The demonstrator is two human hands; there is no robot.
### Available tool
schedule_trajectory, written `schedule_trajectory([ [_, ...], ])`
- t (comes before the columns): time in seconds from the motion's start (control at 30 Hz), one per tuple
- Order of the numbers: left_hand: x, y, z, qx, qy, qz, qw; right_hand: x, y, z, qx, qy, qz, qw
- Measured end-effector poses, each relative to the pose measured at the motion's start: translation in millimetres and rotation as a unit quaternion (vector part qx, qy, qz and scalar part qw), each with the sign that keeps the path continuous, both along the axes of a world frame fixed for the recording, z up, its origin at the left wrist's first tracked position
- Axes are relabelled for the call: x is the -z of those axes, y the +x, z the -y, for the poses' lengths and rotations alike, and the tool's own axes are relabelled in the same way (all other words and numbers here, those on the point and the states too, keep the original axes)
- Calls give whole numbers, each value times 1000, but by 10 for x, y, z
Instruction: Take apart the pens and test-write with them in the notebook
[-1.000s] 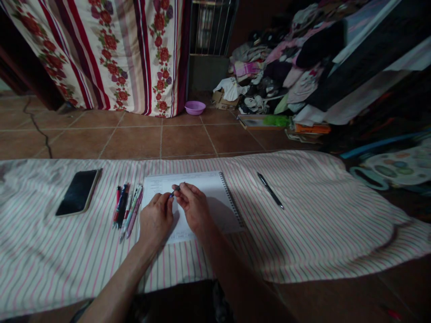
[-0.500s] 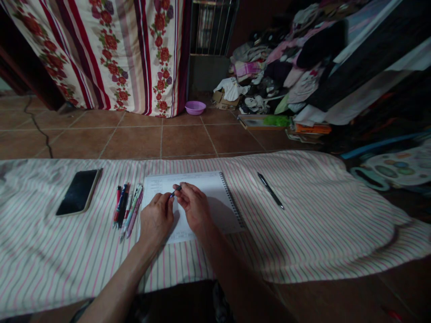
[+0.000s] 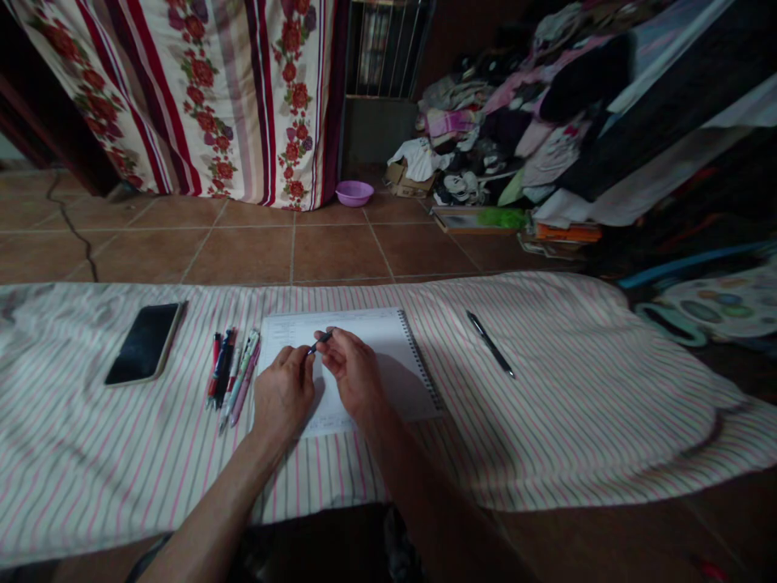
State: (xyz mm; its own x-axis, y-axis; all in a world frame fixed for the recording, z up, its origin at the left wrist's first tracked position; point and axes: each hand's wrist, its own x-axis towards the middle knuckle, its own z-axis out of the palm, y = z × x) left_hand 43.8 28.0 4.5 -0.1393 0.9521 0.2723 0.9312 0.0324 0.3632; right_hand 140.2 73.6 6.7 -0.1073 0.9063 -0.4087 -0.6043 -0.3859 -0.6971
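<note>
Over an open spiral notebook (image 3: 394, 324), both my hands hold a slim dark pen (image 3: 320, 342), tilted up to the right. My left hand (image 3: 282, 390) pinches its lower end between thumb and fingers. At the upper end, the fingertips of my right hand (image 3: 353, 371) close on the pen, the other fingers curled loosely. Part of the pen is hidden by the fingers. Left of the notebook lies a bunch of several pens (image 3: 234, 376), red, blue, white and pink. A black pen (image 3: 490, 344) lies alone to the right.
A striped cloth (image 3: 558, 405) covers the low surface. At the left lies a smartphone (image 3: 146, 343). Beyond are a tiled floor (image 3: 243, 251), a floral curtain (image 3: 236, 97), a purple basin (image 3: 354, 193) and a heap of clothes (image 3: 503, 129).
The right fingers have shifted slightly on the pen, and more of its dark upper part shows. Otherwise the view has only moved a little.
</note>
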Motion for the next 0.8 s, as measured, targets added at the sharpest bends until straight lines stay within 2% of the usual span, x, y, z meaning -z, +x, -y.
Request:
schedule_trajectory([
  [0.8, -9, -3, -11, 2, 19, 38, 999, -46, 26, 20, -22, 8, 9, 1000],
])
